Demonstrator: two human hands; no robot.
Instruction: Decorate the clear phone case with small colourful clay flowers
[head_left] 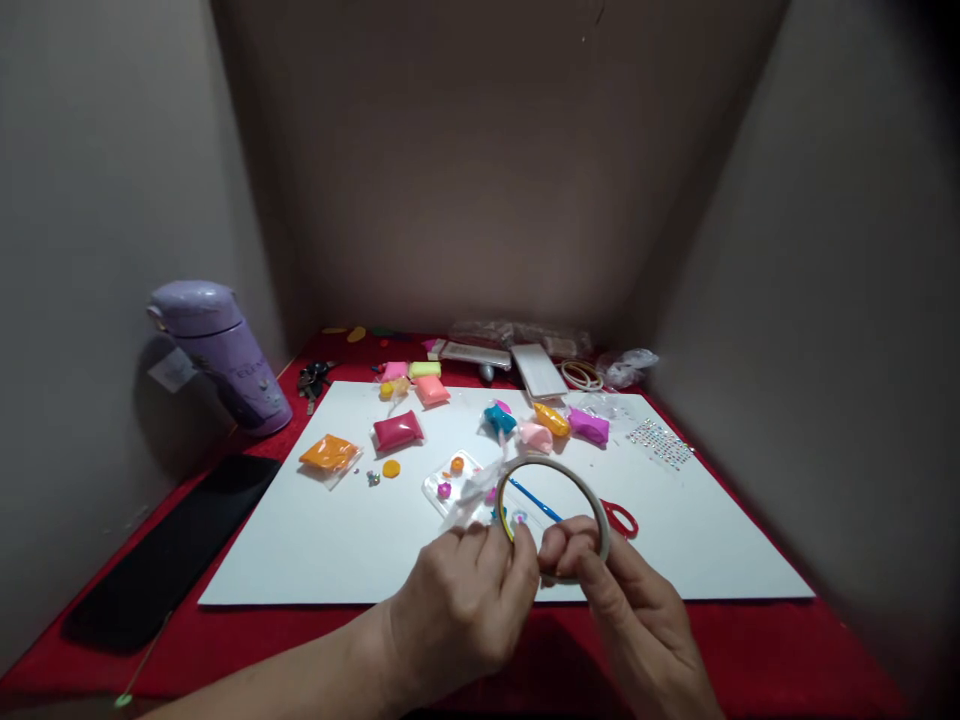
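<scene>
Both my hands hold a thin pale bangle (604, 510) with a yellowish edge, raised above the front of a white board (300, 560). My left hand (469, 590) is closed, its thumb and fingers pinching the bangle's lower left side. My right hand (637, 610) grips the lower right side between thumb and fingers; some fingertips show through the ring. Beyond my left hand, a whitish translucent strip (480, 483) crosses a clear tray (435, 483) with small coloured clay pieces. A blue stick tool (534, 498) shows through the bangle, and red-handled scissors (621, 520) lie behind my right hand.
Clay packets, including a crimson one (399, 431) and an orange one (330, 453), lie on the board. A rhinestone sheet (660, 443) is at right. More bangles (581, 375) lie behind. A purple bottle (225, 355), keys (313, 383) and a black phone-like slab (172, 550) are left.
</scene>
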